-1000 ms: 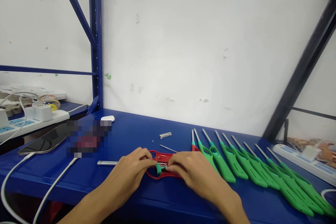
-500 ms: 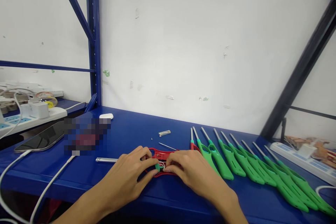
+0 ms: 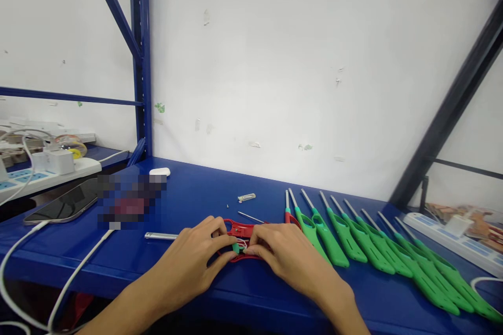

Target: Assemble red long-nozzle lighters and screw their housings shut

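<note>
Seen at lower centre, on blue table [image 3: 196,191]: red lighter casing [image 3: 240,229], lying crosswise beneath both hands, insides partly showing. Left hand [image 3: 200,248] in from lower left, palm down, fingers curled; small green piece [image 3: 236,247] nipped between tips of thumb and forefinger, over the casing. Right hand [image 3: 279,248] in from lower right, also curled, thumb and forefinger close together, right beside white wires [image 3: 243,244]. Cannot tell what, if anything, caught in those fingertips; contact too small to make out.

Sticking out left of the left hand: metal tube [image 3: 160,236], far end hidden. Just above casing: thin metal rod [image 3: 250,216], slanting down to the right. Higher, near centre: small silvery clip [image 3: 247,197], tiny bit [image 3: 227,206] to its lower left.

Fanned across lower right: row of green lighters [image 3: 336,238], metal tips up and left; red lighter [image 3: 288,214] at the row's left end, mostly covered. Toward left edge: dark phone [image 3: 63,201], white plug [image 3: 41,226] in its near end. Farther along, white case [image 3: 160,172], past a blurred patch.
</note>
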### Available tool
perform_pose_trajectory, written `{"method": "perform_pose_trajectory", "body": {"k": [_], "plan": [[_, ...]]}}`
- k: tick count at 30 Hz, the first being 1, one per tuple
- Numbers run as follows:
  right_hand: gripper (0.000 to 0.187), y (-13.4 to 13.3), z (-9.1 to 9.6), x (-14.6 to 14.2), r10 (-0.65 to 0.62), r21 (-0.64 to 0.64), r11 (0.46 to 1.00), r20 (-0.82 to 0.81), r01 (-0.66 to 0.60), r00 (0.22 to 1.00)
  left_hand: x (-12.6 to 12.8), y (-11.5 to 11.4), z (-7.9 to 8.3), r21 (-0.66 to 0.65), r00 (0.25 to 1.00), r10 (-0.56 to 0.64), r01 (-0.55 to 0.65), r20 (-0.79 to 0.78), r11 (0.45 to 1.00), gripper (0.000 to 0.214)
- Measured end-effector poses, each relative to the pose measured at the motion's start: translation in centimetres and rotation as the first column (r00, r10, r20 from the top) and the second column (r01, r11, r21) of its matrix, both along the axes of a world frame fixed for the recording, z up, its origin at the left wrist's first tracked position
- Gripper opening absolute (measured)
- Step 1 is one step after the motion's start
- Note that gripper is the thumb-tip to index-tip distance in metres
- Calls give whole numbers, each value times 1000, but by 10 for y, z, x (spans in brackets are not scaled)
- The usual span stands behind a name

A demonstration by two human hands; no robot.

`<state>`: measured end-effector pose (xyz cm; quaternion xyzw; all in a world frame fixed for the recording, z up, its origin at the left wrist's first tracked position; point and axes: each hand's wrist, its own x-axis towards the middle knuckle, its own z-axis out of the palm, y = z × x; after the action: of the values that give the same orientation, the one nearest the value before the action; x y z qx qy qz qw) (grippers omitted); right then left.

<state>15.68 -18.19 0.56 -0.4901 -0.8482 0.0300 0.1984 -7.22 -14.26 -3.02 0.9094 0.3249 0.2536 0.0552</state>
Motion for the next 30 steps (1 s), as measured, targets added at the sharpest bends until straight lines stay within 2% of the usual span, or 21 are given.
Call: {"method": "perform_pose_trajectory", "body": {"k": [10, 20, 30], "plan": [[15, -3, 2, 1, -14, -6, 1000, 8, 14, 1000, 0, -1, 1, -24, 999, 21, -21, -29, 999, 21], [20, -1, 1, -1, -1, 57, 998, 59, -3, 998, -1, 1, 0, -21, 1000, 11, -11, -12, 1000, 20], [18, -3, 3, -3, -1, 24, 1000, 17, 1, 1000, -1, -1, -1, -46, 1000, 18, -17, 15, 999, 19]]}}
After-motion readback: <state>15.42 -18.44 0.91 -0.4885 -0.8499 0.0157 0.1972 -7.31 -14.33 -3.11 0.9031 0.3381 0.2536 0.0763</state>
